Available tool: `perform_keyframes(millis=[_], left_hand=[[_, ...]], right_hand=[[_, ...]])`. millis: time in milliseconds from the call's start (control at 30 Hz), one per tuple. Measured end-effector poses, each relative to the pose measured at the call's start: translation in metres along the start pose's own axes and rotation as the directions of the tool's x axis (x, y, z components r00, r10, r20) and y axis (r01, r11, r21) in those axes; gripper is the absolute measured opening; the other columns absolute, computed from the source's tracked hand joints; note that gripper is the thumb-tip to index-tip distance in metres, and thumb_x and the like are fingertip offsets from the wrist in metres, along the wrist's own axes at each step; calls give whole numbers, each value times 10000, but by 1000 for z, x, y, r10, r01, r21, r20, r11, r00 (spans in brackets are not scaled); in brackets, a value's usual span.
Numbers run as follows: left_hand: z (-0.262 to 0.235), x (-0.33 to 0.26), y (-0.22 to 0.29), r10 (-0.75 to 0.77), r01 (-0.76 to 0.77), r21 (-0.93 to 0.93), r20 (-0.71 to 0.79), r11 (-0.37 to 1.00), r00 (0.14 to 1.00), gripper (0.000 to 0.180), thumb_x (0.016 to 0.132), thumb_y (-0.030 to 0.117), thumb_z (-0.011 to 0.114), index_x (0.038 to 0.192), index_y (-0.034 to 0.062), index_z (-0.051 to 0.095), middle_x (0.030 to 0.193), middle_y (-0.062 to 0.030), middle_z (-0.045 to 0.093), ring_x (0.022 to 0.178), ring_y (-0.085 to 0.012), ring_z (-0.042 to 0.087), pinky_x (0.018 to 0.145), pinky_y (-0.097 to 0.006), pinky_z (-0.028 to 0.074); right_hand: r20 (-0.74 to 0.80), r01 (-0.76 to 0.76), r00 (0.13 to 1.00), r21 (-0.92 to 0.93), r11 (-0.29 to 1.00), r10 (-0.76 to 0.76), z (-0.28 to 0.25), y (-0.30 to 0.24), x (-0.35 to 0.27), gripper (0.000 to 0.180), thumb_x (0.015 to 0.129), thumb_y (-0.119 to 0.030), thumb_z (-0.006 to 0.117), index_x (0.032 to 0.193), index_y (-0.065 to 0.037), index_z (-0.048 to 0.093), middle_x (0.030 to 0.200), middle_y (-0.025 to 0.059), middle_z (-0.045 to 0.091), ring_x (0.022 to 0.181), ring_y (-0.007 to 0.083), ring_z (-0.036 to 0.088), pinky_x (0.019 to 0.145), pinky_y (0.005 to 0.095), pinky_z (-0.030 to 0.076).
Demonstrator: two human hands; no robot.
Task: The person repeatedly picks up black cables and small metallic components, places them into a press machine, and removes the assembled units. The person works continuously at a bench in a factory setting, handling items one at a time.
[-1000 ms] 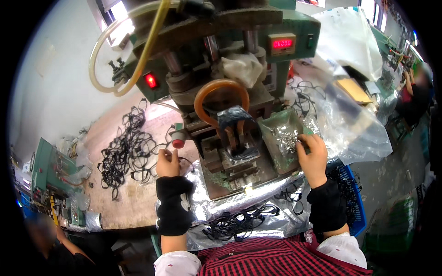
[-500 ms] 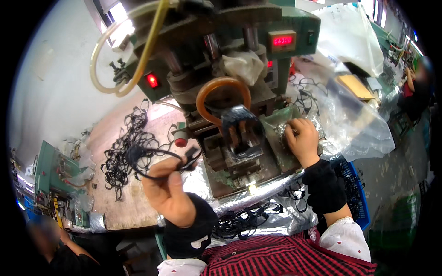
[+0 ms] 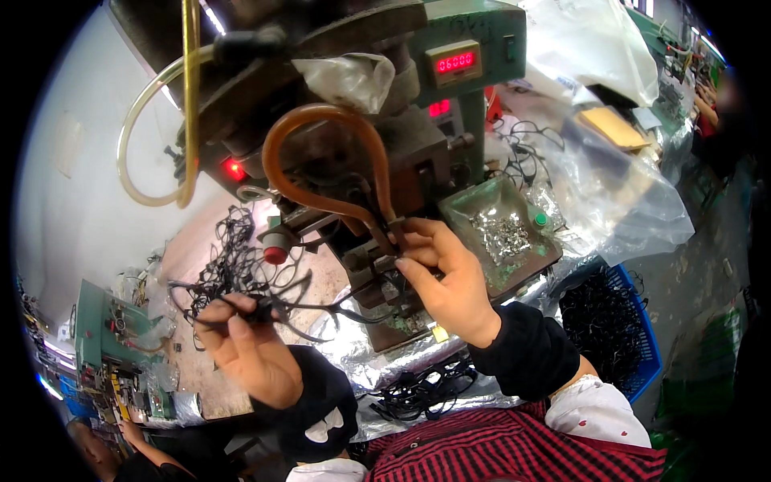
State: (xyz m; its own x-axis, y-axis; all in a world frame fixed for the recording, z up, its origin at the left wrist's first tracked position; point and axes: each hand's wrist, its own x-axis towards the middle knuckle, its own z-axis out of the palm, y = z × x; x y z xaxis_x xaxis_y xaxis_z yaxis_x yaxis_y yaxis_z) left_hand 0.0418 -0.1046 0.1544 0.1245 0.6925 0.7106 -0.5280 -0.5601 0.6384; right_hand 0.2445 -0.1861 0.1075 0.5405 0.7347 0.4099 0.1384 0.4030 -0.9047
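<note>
My left hand point(image 3: 253, 349) pinches a thin black cord-like piece point(image 3: 325, 308) with a thicker dark part at the fingertips. That piece stretches right toward the press's lower tooling point(image 3: 369, 277); its far end is hard to make out there. My right hand point(image 3: 450, 281) reaches into the press beside the lower end of a brown tube loop point(image 3: 269, 153). Its thumb and fingers are closed together, and whatever is between them is too small to name. To the right of this hand stands a metal tray point(image 3: 526, 269) holding many small shiny metal pieces point(image 3: 499, 234).
Tangled black pieces point(image 3: 229, 257) lie on the table to the left, and more point(image 3: 426, 390) rest on foil before me. A red button point(image 3: 275, 255) sticks out left of the press. A blue basket point(image 3: 646, 361) of black pieces stands right, below clear plastic sheeting point(image 3: 634, 193).
My right hand has left the metal tray and moved left into the press. My left hand has lowered slightly leftward, with the black piece still held. The view has shifted.
</note>
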Motion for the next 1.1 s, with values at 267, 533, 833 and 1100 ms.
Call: perform_keyframes(millis=[267, 533, 833, 1100], left_hand=[[40, 30, -17, 95, -130, 261, 142, 956, 985, 147, 946, 15, 553, 1079, -8, 493, 965, -99, 557, 895, -194, 591, 750, -339, 548], [53, 10, 15, -124, 95, 269, 89, 958, 988, 81, 899, -38, 570, 968, -20, 533, 878, -111, 631, 798, -207, 656, 767, -314, 532], [80, -4, -2, -397, 333, 286, 204, 898, 895, 130, 866, -7, 695, 966, -38, 618, 894, -86, 693, 817, -119, 652, 773, -241, 509], [90, -7, -7, -362, 264, 377, 218, 888, 906, 98, 865, -10, 692, 945, -37, 642, 854, -58, 671, 788, -100, 636, 724, -226, 504]], right_hand=[[-69, -9, 997, 96, 995, 15, 6, 0, 3, 440, 878, -16, 612, 1290, 47, 471, 994, 132, 707, 972, 156, 638, 891, 276, 473], [167, 232, 970, -438, 869, -175, -22, -34, -7, 586, 784, -58, 659, 1335, 26, 477, 1147, 226, 620, 1064, 392, 602, 903, 429, 475], [-88, -39, 982, -962, 270, -170, -125, 43, -32, 242, 735, -174, 758, 916, -56, 650, 892, 106, 585, 933, 312, 545, 748, 410, 448], [-112, -20, 969, -926, 378, -221, -121, 57, 23, 106, 782, -162, 686, 836, -84, 637, 856, 86, 612, 878, 311, 574, 741, 431, 460]])
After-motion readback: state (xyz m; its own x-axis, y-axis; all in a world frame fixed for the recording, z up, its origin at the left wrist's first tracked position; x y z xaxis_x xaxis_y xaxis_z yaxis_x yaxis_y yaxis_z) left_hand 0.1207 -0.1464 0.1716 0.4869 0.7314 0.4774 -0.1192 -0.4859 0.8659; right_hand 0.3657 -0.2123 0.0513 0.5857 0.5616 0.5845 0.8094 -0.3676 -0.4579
